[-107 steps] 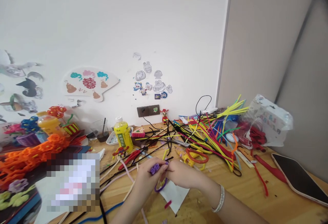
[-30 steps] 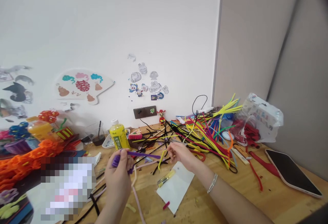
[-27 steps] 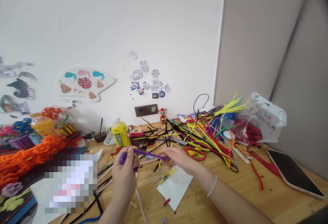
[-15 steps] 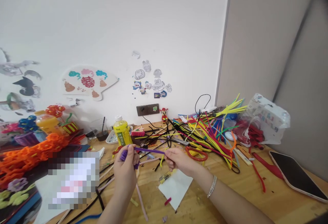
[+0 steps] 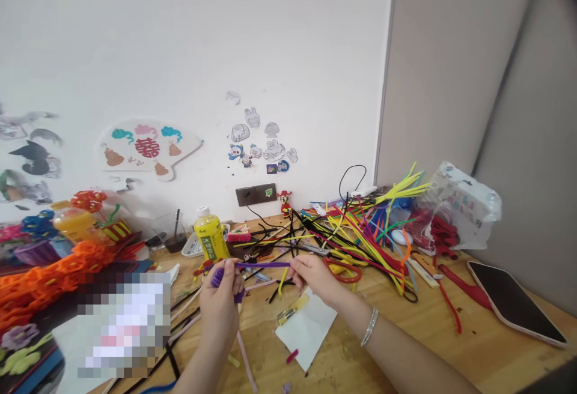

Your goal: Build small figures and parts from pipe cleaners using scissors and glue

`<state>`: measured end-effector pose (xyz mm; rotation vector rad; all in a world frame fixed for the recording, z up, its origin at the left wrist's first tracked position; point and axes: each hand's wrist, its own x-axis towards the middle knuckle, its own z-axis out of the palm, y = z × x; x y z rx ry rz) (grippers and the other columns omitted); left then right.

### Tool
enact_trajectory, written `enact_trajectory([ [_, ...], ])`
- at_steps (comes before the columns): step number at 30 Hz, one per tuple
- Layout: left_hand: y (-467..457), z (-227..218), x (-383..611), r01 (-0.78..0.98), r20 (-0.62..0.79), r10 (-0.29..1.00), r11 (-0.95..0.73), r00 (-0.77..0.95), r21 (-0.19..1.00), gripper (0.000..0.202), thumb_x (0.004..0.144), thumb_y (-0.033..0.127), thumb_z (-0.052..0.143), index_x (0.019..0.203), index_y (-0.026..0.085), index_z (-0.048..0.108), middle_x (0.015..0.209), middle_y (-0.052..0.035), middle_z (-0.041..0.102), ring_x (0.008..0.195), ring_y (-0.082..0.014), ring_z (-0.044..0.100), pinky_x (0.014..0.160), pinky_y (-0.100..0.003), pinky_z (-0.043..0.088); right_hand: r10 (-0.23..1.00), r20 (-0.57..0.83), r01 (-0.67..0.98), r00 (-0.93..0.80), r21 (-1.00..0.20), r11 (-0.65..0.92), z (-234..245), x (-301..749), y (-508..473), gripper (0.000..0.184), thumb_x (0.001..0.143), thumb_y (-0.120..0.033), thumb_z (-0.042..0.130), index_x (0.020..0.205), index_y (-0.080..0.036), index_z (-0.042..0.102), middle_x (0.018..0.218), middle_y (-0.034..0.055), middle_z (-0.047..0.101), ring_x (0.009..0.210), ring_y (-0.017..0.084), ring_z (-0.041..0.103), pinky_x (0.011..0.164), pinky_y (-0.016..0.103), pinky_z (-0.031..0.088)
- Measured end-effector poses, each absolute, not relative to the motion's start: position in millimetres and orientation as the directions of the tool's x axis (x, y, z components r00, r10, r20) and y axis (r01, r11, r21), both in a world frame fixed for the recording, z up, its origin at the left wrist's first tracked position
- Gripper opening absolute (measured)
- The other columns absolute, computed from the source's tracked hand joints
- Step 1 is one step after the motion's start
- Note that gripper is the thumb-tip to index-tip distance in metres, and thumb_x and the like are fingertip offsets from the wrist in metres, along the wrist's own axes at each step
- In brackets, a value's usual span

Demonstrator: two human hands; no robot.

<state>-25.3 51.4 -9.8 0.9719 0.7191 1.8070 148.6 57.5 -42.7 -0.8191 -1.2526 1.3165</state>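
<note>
The purple pipe cleaner (image 5: 264, 265) is stretching out level just above the wooden desk (image 5: 491, 361), with its bunched purple coil (image 5: 220, 277) sitting in the left hand (image 5: 219, 304), fingers curling tight around it. The right hand (image 5: 313, 277) is pinching the far end between thumb and fingertips. Just below, a white paper sheet (image 5: 306, 337) is lying with a yellow marker (image 5: 293, 309) on it, and a big tangled pile of pipe cleaners (image 5: 360, 244) is sitting off to the right.
</note>
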Motion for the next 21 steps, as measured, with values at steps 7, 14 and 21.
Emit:
enact_trajectory([
  [7,48,-23,-19,-0.262,0.241,0.955,-0.28,-0.172,0.923,0.024,0.068,0.04,0.063,0.069,0.018,0.055,0.038,0.0105,0.035,0.035,-0.005,0.03,0.034,-0.015,0.021,0.971,0.239,-0.348,0.012,-0.91,0.228,-34,155,61,0.033,0.062,-0.046,0.066,0.07,-0.014,0.06,0.06,-0.0004,0.06,0.051,0.01,0.051,0.054,0.024,0.041],
  [14,47,-34,-10,-0.209,0.236,0.968,-0.25,-0.088,0.945,0.025,0.069,0.041,0.061,0.069,0.017,0.053,0.04,0.0105,0.034,0.035,-0.0048,0.03,0.036,-0.015,0.02,0.966,0.259,-0.431,0.0,-0.872,0.234,-29,150,52,0.031,0.062,-0.041,0.069,0.076,-0.014,0.062,0.063,-0.0007,0.058,0.057,0.01,0.052,0.062,0.025,0.043],
  [21,35,-23,-7,-0.027,0.233,0.971,-0.232,0.054,0.972,0.029,0.067,0.044,0.061,0.064,0.015,0.056,0.034,0.0091,0.036,0.033,-0.0059,0.029,0.036,-0.018,0.02,0.946,0.275,-0.276,-0.174,-0.935,0.221,-17,143,34,0.029,0.059,-0.038,0.071,0.073,-0.014,0.064,0.065,-0.0009,0.059,0.057,0.01,0.05,0.059,0.025,0.04],
])
